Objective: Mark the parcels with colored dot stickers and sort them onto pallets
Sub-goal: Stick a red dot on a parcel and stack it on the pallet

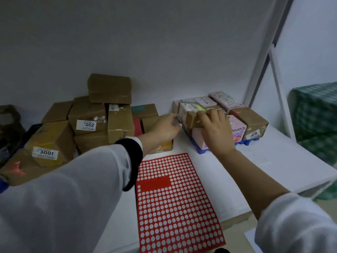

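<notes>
A small brown cardboard parcel (191,114) with a white label sits on top of other parcels stacked on the blue pallet (202,151) at the right. My right hand (216,131) lies over the parcel's right end, fingers bent around it. At the parcel's left end my left hand (166,127) touches it, fingers loosely curled. A red sticker sheet (175,201), most dots peeled off, lies flat on the white table (264,167) in front of me.
A heap of brown boxes (91,123), some labelled 3001 and 3002, fills the left. Pink boxes (237,131) and a brown box marked 3018 (253,123) share the blue pallet. A white frame (277,84) and green checked bags (317,114) stand at the right.
</notes>
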